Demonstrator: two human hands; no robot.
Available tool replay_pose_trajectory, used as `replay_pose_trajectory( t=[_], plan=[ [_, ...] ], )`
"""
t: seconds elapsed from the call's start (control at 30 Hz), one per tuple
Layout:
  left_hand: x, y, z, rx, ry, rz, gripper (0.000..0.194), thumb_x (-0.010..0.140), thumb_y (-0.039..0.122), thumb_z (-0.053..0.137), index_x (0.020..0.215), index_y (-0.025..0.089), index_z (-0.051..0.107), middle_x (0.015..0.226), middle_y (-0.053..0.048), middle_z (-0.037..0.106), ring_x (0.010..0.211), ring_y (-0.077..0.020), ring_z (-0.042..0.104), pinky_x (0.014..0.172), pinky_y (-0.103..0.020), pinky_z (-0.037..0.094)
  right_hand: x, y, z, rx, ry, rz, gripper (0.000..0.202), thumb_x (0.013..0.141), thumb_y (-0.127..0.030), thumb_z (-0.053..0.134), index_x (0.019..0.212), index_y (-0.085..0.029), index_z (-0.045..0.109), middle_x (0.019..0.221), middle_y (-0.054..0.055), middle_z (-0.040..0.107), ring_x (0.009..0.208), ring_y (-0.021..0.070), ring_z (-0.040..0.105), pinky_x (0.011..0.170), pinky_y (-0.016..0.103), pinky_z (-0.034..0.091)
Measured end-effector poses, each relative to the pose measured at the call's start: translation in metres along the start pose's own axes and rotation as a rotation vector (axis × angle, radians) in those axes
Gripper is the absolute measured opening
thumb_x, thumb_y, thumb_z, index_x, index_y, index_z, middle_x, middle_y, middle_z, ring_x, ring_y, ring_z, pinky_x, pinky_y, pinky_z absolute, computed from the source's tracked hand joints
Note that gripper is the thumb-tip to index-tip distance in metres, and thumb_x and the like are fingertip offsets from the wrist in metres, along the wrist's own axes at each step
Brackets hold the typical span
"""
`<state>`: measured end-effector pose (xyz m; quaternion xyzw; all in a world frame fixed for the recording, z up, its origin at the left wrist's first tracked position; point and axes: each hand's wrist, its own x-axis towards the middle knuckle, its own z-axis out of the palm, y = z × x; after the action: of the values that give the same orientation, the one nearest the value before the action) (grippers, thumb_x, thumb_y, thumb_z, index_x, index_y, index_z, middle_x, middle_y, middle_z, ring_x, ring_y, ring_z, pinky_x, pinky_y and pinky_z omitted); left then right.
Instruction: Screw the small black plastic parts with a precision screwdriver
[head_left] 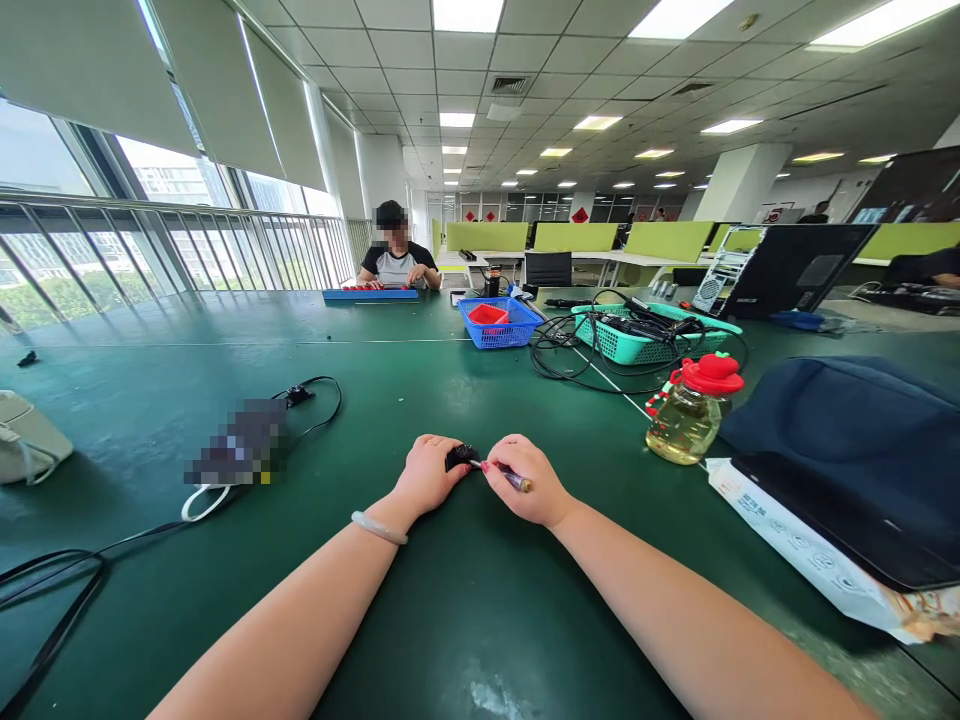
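A small black object (460, 457) lies on the green table (450, 400), with my left hand (430, 474) closed round its left side. My right hand (526, 480) grips a thin screwdriver-like tool (517, 481) with a purplish, see-through handle. The metal shaft points left, and its tip meets the black object or lies very close to it; the exact contact is too small to tell. Both hands are near each other at the middle of the table, and a pale bracelet (379, 528) circles my left wrist.
Beyond my hands stand a blue basket (501, 335) and a green basket (637, 349) of black cables. A red-lidded jar (684, 420), a dark bag (847, 420) and a black phone (840, 515) are at right. At left lies a corded, blurred device (244, 445). A person (394, 262) sits across.
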<state>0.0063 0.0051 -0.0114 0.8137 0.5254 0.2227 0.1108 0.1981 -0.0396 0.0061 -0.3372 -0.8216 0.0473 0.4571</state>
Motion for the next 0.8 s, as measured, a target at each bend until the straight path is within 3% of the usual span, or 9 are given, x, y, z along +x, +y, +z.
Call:
replay_pose_trajectory(
  t=[0.13,0.27,0.43,0.63,0.8],
  plan=[
    [0.0005,-0.0001,0.0004,-0.007,-0.006,-0.006,0.03,0.085,0.032,0.065,0.113,0.021,0.07,0.118,-0.007,0.071,0.122,-0.03,0.053,0.109,-0.044,0.039,0.0004,-0.0004,0.0013,0.009,0.034,0.123,0.03,0.091,-0.031,0.047,0.062,-0.023,0.048,0.058,-0.001,0.057,0.061,0.0145,0.051,0.068,0.028,0.044],
    [-0.0001,0.0011,-0.0008,-0.006,-0.009,-0.024,0.031,0.085,0.031,0.066,0.114,0.021,0.07,0.12,-0.008,0.071,0.124,-0.0306,0.052,0.109,-0.045,0.039,0.0014,0.0011,0.0035,0.109,0.089,0.341,0.037,0.09,-0.043,0.05,0.059,-0.022,0.045,0.052,-0.004,0.045,0.052,0.0117,0.042,0.053,0.025,0.034],
    [-0.0005,-0.0003,-0.0007,-0.006,-0.012,0.006,0.03,0.085,0.031,0.066,0.114,0.021,0.07,0.119,-0.007,0.071,0.122,-0.0298,0.053,0.108,-0.044,0.04,0.0032,0.0055,0.0053,0.264,0.169,0.513,0.047,0.086,-0.055,0.055,0.056,-0.022,0.043,0.049,-0.006,0.036,0.048,0.0101,0.033,0.048,0.025,0.028],
    [-0.0004,-0.0019,0.001,-0.014,0.008,-0.001,0.029,0.085,0.031,0.067,0.113,0.022,0.07,0.118,-0.007,0.071,0.121,-0.0295,0.054,0.108,-0.044,0.04,0.003,0.0081,0.0059,0.312,0.177,0.557,0.047,0.085,-0.057,0.055,0.056,-0.022,0.045,0.049,-0.006,0.037,0.047,0.0103,0.034,0.048,0.026,0.029],
    [-0.0003,-0.0017,0.0012,-0.004,0.002,0.007,0.03,0.085,0.032,0.065,0.114,0.021,0.069,0.118,-0.007,0.071,0.121,-0.0297,0.054,0.108,-0.044,0.041,0.0036,0.0035,0.0046,0.274,0.118,0.475,0.043,0.087,-0.051,0.053,0.057,-0.022,0.044,0.05,-0.006,0.038,0.048,0.0101,0.034,0.049,0.025,0.028]
  ],
)
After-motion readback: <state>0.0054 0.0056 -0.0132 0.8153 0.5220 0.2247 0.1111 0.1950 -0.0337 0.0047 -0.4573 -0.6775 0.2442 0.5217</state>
